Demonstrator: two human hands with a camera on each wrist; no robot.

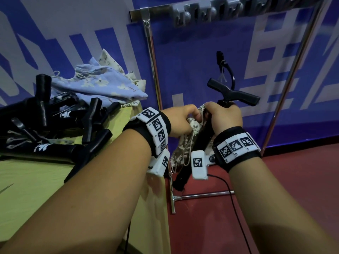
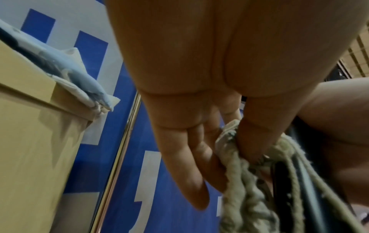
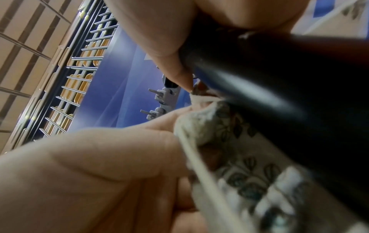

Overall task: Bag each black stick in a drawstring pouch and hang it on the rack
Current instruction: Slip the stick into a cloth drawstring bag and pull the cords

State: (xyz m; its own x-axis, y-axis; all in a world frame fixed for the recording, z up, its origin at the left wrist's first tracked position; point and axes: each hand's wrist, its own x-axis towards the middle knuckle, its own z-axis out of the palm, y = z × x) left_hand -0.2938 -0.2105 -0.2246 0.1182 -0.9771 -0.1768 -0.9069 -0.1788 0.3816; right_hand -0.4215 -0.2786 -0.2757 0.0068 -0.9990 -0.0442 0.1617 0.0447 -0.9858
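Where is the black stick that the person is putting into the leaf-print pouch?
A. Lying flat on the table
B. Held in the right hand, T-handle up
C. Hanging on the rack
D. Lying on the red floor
B: the right hand grips the black stick just under its T-handle, while the left hand pinches the pouch bunched on its shaft.

Stick (image 1: 233, 94) held at centre: black, T-handle toward 1 o'clock. Pouch (image 1: 185, 143) bunched round it: cream, dark leaf print, cream cord. Pile of sticks (image 1: 55, 129) at 9 o'clock: black, white logos. Spare pouches (image 1: 99, 85) at 10 o'clock: pale blue with cream flowers. Table (image 1: 36, 189): yellow-green. Rack (image 1: 152, 52) at 12 o'clock: silver, grey hooks. Backdrop (image 1: 192, 61): blue and white. Floor (image 1: 275, 180): red.
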